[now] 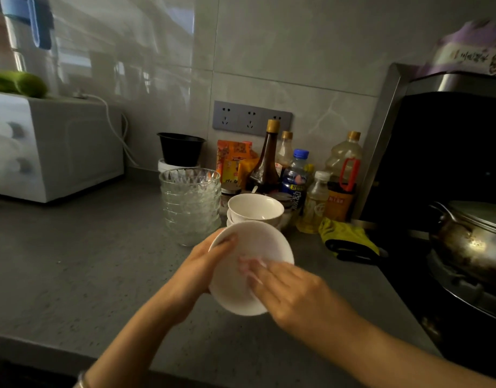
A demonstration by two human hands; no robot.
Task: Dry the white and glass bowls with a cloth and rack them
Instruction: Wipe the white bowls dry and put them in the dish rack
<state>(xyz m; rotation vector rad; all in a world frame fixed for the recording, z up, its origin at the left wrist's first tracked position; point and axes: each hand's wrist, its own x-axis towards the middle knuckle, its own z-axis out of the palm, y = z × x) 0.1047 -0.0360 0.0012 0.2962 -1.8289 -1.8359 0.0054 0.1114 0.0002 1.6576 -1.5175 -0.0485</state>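
Note:
A white bowl (pixel 242 247) is held tilted above the grey counter. My left hand (pixel 198 268) grips its left rim with the thumb over the edge. My right hand (pixel 286 289) lies flat inside the bowl, fingers blurred; I cannot make out a cloth under them. Behind it stands a stack of white bowls (pixel 255 210), and to the left of those a tall stack of cut-glass bowls (pixel 190 204). No rack is in view.
Sauce and oil bottles (pixel 297 180) crowd the back by the wall sockets. A black tub (pixel 181 148) sits behind the glass stack. A yellow cloth (pixel 345 233) lies near the stove and steel pot (pixel 471 236) at right. A white appliance (pixel 56 144) stands at left.

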